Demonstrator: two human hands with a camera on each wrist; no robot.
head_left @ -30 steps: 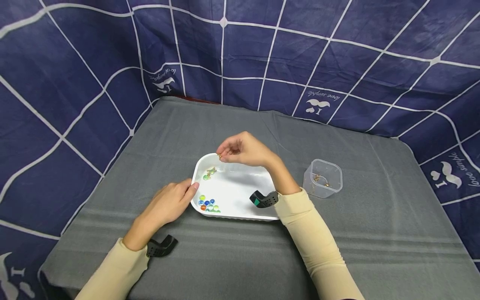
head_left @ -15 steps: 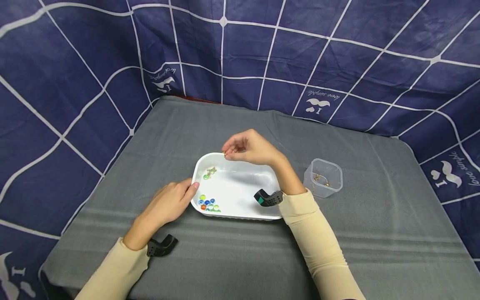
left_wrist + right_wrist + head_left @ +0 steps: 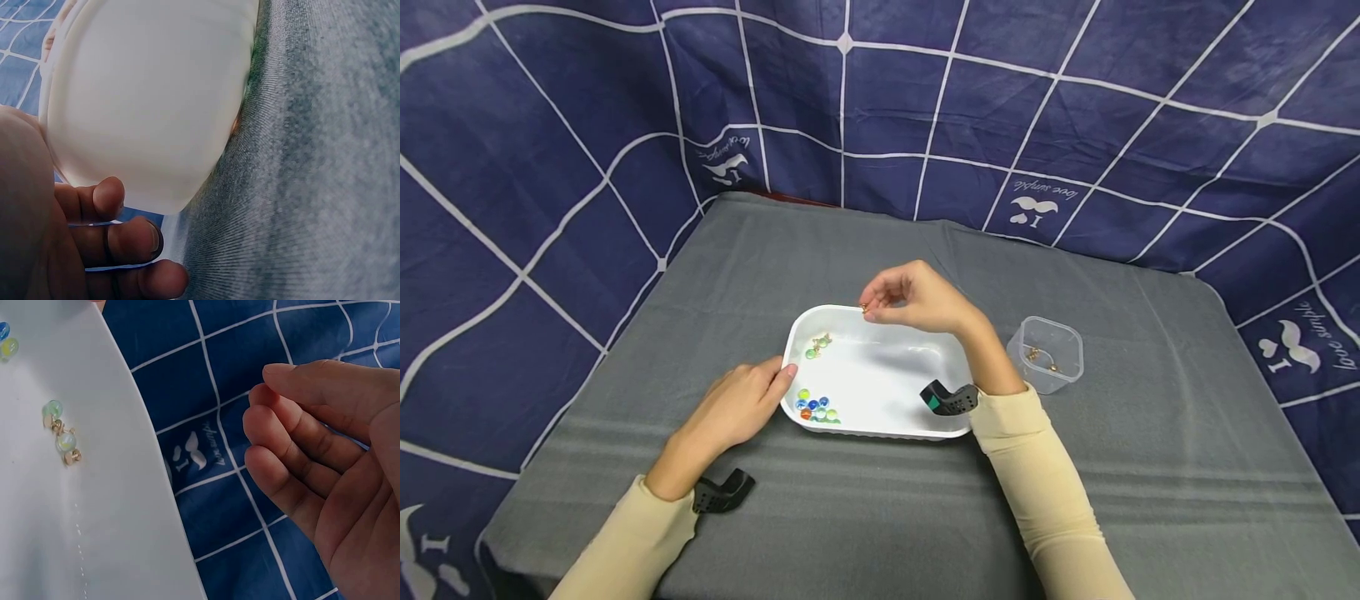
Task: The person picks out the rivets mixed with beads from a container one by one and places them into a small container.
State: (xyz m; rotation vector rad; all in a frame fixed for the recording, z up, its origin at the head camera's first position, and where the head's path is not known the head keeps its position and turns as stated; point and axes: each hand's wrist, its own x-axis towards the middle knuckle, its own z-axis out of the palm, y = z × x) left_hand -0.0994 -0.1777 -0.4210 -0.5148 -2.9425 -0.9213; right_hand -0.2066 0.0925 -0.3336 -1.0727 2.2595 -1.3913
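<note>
My left hand (image 3: 741,406) grips the left end of a white tray (image 3: 891,400), thumb over the rim. In the left wrist view its fingers (image 3: 134,237) curl beside the tray's outer wall. Above the tray's far rim, my right hand (image 3: 921,298) pinches a small gold-coloured piece (image 3: 865,307), too small to identify; the right wrist view hides it behind the fingertips. Several coloured glass marbles (image 3: 814,405) lie in the tray's near-left corner. Greenish marbles (image 3: 65,442) with small gold pieces (image 3: 72,456) among them lie in the far-left corner.
A clear plastic box (image 3: 1047,354) with several small gold pieces (image 3: 1034,353) inside stands right of the tray. Grey cloth (image 3: 1150,433) covers the table. A blue curtain (image 3: 985,108) with white lines rises behind it and at both sides.
My right hand has moved to the right along the tray's far rim, still pinching the gold-coloured piece. My left hand stays on the tray's left end.
</note>
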